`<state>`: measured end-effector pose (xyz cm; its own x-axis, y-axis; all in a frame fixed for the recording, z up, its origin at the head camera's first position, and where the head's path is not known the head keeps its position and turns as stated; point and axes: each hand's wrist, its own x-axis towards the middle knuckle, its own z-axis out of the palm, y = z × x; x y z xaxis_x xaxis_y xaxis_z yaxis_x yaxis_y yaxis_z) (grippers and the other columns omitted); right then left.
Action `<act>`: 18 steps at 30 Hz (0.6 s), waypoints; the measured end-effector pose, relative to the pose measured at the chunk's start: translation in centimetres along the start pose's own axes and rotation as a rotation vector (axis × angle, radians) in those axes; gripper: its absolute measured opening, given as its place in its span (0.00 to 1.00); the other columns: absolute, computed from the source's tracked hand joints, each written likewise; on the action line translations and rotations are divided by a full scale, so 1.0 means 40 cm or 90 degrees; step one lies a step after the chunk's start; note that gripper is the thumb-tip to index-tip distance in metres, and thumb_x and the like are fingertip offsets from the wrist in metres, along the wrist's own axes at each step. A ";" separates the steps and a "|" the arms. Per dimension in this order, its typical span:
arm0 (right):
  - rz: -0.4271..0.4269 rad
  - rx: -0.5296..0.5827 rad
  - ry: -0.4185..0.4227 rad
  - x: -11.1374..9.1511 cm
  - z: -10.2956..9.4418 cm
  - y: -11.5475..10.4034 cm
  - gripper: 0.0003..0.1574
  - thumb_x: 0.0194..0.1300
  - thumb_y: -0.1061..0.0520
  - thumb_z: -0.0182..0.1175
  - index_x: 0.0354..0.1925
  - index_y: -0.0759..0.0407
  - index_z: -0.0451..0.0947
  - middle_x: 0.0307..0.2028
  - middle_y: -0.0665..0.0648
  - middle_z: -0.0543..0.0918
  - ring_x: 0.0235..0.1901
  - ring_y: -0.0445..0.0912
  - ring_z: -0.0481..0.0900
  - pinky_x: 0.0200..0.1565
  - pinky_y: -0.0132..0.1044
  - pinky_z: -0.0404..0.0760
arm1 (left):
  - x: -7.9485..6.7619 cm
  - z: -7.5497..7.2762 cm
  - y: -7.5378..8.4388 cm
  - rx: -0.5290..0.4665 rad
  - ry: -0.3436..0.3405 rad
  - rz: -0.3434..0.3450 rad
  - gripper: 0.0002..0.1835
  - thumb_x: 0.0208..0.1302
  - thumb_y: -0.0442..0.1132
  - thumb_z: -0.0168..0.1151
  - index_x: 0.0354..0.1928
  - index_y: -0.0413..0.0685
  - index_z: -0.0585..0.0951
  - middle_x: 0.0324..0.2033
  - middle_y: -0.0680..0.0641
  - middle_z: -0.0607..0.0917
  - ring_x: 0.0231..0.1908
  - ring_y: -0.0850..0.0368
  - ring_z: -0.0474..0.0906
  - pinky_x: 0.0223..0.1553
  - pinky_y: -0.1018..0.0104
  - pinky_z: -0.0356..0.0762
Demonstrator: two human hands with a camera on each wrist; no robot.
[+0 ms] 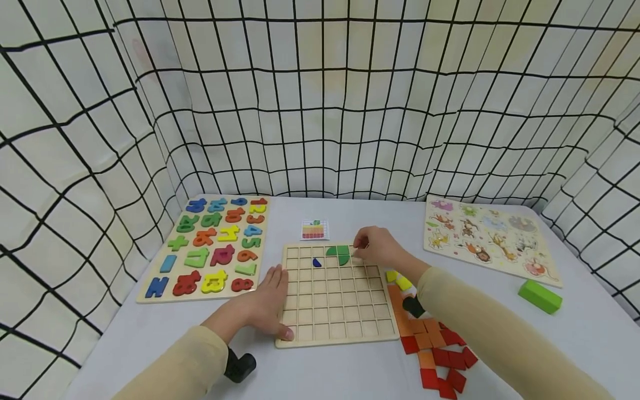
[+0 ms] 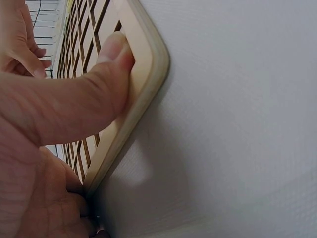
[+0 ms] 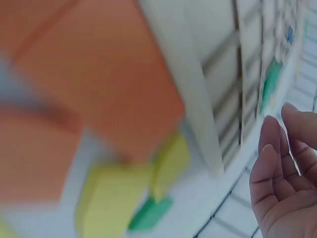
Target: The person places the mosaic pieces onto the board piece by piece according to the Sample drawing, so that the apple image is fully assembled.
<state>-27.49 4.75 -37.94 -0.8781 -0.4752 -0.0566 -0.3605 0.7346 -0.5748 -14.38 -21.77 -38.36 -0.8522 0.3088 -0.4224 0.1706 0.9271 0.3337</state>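
Note:
A wooden grid board lies on the table in front of me. My left hand rests along its left edge, fingers extended, with the thumb pressing on the near left corner. Over the far right part of the board is my right hand, fingertips bent down beside green pieces with rounded edges. The right wrist view shows loosely curled fingers, a gap between thumb and index, and no piece between them. A small blue piece sits in the grid, left of the green ones.
Orange tiles, red tiles and yellow pieces lie right of the board. A pattern card is behind it. A letter-and-number puzzle stands left, an animal puzzle and green block right. Netting encloses the table.

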 end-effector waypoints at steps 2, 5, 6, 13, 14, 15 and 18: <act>-0.004 0.001 0.008 -0.011 -0.029 0.024 0.05 0.67 0.63 0.66 0.41 0.64 0.82 0.36 0.58 0.83 0.35 0.47 0.78 0.36 0.35 0.78 | 0.001 0.001 0.001 0.003 -0.001 0.000 0.67 0.51 0.56 0.80 0.77 0.25 0.47 0.79 0.27 0.43 0.80 0.31 0.36 0.80 0.40 0.45; -0.005 -0.012 0.008 -0.030 -0.067 0.066 0.08 0.68 0.64 0.64 0.45 0.65 0.83 0.38 0.59 0.84 0.36 0.48 0.80 0.37 0.36 0.80 | 0.001 -0.001 0.003 0.005 -0.001 -0.002 0.67 0.51 0.56 0.80 0.77 0.25 0.47 0.79 0.27 0.43 0.80 0.30 0.36 0.80 0.40 0.45; -0.001 -0.017 0.001 -0.038 -0.076 0.080 0.08 0.69 0.64 0.63 0.45 0.66 0.83 0.38 0.59 0.85 0.37 0.48 0.80 0.38 0.37 0.81 | 0.001 -0.001 0.003 0.005 -0.002 -0.002 0.68 0.51 0.56 0.80 0.78 0.25 0.47 0.79 0.27 0.43 0.80 0.30 0.36 0.80 0.40 0.45; 0.009 -0.077 -0.091 -0.088 -0.101 0.164 0.10 0.65 0.65 0.68 0.45 0.62 0.86 0.39 0.58 0.85 0.38 0.48 0.81 0.43 0.42 0.84 | 0.004 -0.001 0.001 0.003 -0.008 -0.007 0.68 0.50 0.56 0.80 0.78 0.26 0.46 0.80 0.27 0.42 0.80 0.30 0.34 0.80 0.39 0.45; 0.013 -0.077 -0.098 -0.092 -0.100 0.171 0.10 0.64 0.65 0.69 0.45 0.62 0.86 0.39 0.58 0.85 0.38 0.48 0.81 0.43 0.42 0.84 | 0.004 -0.001 0.001 0.002 -0.008 -0.008 0.68 0.50 0.56 0.80 0.78 0.26 0.46 0.80 0.27 0.42 0.80 0.30 0.34 0.80 0.39 0.45; 0.021 -0.077 -0.102 -0.095 -0.099 0.176 0.10 0.64 0.64 0.69 0.45 0.61 0.85 0.39 0.58 0.84 0.38 0.48 0.80 0.43 0.41 0.84 | 0.006 0.000 0.000 0.000 -0.008 -0.008 0.68 0.50 0.56 0.80 0.78 0.26 0.46 0.80 0.27 0.42 0.80 0.30 0.34 0.80 0.39 0.45; 0.035 -0.074 -0.106 -0.096 -0.094 0.184 0.09 0.64 0.64 0.70 0.44 0.60 0.84 0.39 0.57 0.84 0.38 0.47 0.79 0.42 0.40 0.83 | 0.007 0.003 0.002 -0.002 -0.007 -0.008 0.68 0.50 0.55 0.80 0.78 0.26 0.46 0.80 0.27 0.43 0.80 0.30 0.34 0.80 0.39 0.45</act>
<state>-27.96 13.82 -38.88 -0.8371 -0.4988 -0.2249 -0.3552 0.8080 -0.4700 -14.56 -21.60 -38.55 -0.8487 0.2996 -0.4358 0.1583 0.9302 0.3312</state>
